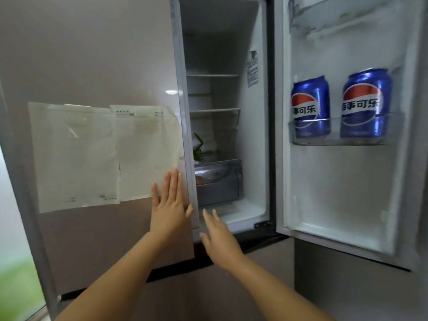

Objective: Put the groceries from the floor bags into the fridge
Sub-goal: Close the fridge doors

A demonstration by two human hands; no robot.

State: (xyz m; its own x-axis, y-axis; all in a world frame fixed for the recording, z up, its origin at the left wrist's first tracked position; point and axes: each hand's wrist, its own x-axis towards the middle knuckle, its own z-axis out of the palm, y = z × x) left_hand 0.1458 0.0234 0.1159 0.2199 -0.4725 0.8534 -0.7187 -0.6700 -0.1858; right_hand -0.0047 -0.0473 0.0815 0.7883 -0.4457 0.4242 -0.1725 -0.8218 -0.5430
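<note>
Fingers straight, your left hand [170,202] presses the fridge's left door [97,66]; your right hand [218,237], beside that door, hangs relaxed, holding nothing.

Both bare forearms reach forward and upward from the bottom of the view, converging as they rise. The left hand [170,206] is raised flat, palm forward, fingers straight and together, thumb spread out to its right side. The right hand [218,237], just below and to its right, is also flat, fingers extended and pointing up-left, holding nothing.
</note>
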